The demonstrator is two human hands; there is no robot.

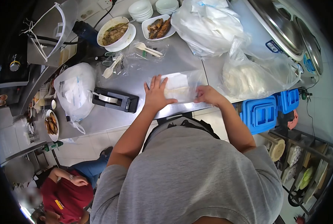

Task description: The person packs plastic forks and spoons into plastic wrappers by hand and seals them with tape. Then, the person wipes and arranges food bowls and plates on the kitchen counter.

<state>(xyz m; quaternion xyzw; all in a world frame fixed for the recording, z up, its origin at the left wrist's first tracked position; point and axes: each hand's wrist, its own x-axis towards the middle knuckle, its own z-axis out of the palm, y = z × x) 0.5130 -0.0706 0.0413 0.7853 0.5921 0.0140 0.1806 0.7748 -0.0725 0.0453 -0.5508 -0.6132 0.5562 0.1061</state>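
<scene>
A clear plastic bag with white, paper-like contents [177,83] lies flat on the steel counter [138,67] in front of me. My left hand [157,95] rests on the bag's left side with its fingers spread. At the bag's right edge, my right hand [208,95] has its fingers pinched together on the plastic. Left of my left hand stands a black tape dispenser [115,100] with a roll of tape. Beyond the bag lie packs of pale forks [148,49] and spoons [112,67] in clear wrapping.
Knotted white bags stand at left [76,87] and right [245,76], with a large bag [207,28] behind. A soup bowl [116,33], fish dish [159,28] and stacked bowls [141,10] line the back. Blue lidded bins [261,115] sit lower right; a person in red [67,194] is lower left.
</scene>
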